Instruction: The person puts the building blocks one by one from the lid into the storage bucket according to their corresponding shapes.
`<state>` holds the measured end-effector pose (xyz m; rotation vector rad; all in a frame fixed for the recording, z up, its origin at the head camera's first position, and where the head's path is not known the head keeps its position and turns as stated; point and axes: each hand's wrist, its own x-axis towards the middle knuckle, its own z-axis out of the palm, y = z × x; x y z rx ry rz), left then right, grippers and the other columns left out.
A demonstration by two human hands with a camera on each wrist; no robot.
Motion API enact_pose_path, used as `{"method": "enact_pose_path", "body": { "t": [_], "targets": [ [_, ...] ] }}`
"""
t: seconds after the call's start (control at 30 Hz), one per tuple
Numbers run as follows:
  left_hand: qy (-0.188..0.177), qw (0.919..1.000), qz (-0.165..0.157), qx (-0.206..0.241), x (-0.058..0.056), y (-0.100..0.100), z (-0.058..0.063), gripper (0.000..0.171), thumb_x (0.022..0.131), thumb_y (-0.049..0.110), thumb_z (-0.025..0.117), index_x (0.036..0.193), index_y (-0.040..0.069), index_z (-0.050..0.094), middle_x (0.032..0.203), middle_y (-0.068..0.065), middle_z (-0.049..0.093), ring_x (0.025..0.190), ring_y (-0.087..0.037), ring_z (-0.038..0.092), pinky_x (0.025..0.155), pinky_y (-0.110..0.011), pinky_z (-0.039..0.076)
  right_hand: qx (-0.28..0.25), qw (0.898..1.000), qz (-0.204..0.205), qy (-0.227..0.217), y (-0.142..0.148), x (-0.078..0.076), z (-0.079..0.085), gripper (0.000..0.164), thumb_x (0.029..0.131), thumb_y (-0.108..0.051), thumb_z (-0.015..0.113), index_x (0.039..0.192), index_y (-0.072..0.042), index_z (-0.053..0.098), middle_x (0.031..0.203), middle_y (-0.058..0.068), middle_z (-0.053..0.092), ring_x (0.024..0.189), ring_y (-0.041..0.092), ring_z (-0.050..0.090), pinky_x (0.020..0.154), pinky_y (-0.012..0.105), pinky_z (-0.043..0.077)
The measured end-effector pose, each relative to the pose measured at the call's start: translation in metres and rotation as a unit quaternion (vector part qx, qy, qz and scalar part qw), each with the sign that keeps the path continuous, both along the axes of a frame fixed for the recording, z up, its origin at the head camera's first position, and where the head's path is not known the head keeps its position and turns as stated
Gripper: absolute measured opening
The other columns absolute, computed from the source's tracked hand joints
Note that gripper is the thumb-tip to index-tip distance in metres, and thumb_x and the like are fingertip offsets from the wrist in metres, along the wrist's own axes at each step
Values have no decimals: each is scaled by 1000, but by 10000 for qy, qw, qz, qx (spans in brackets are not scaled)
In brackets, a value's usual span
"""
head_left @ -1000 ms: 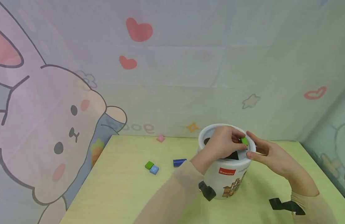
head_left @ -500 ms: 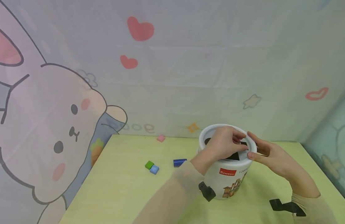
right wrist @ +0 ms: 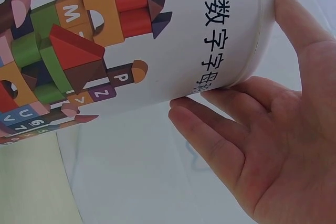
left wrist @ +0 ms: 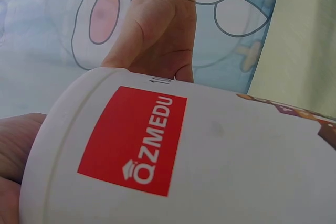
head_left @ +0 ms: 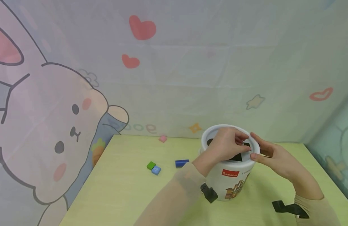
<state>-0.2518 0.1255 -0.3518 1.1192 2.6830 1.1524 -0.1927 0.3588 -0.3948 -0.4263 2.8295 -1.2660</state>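
A white bucket [head_left: 239,180] with a red QZMEDU label and printed toy blocks stands upright at the table's right. Its sunken white lid [head_left: 245,155] has several dark shaped holes. Over this lid my left hand [head_left: 226,142] is bent, thumb and index fingertip a little apart by a hole at the right, nothing showing between them. The palm side is hidden in the head view. My right hand [head_left: 278,158] grips the bucket's right rim, thumb in front and fingers behind. In the right wrist view, its fingertips [right wrist: 181,111] touch the bucket's side.
On the table [head_left: 126,194], left of the bucket, lie a green block [head_left: 151,165], a light blue block [head_left: 156,170] touching it, and a dark blue block [head_left: 181,163]. A pink block [head_left: 163,138] lies at the back edge, before a printed cloth backdrop [head_left: 191,78].
The green block that my left finger and thumb held one second ago is out of sight, and the dark hole beneath now shows. Both hands stay in nearly the same place.
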Motion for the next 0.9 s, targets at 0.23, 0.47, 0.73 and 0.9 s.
{"method": "enact_pose_path", "body": {
  "t": [0.23,0.47,0.73,0.9],
  "targets": [
    [-167,9972,-51,721,0,-3,-1,33,97,25,83,128,14,80,114,7,78,93,8,65,79,-6,50,65,10000,-66,-30,-1,1,1,81,109,-26,67,173,-19,17,160,30,46,141,51,51,94,29,54],
    [-101,9820,-469,1830,2,-12,-2,27,100,18,79,124,5,80,117,-2,77,96,5,66,84,-10,54,-16,10000,-59,-21,-2,1,1,80,109,-26,67,173,-23,18,159,28,48,141,47,51,91,20,52],
    [-155,9656,-725,2492,1,-32,-4,26,99,13,80,123,2,79,116,-9,76,96,7,67,88,-17,58,5,9999,-97,41,-3,1,1,80,108,-25,68,172,-14,21,156,30,50,137,51,54,91,20,51],
    [-19,9610,-677,2680,1,-49,-9,22,98,9,80,119,2,80,111,-7,75,97,2,69,88,-21,60,3,9999,-132,90,-3,2,1,81,107,-25,69,172,-15,22,153,29,54,135,50,57,91,21,51]
  ]
}}
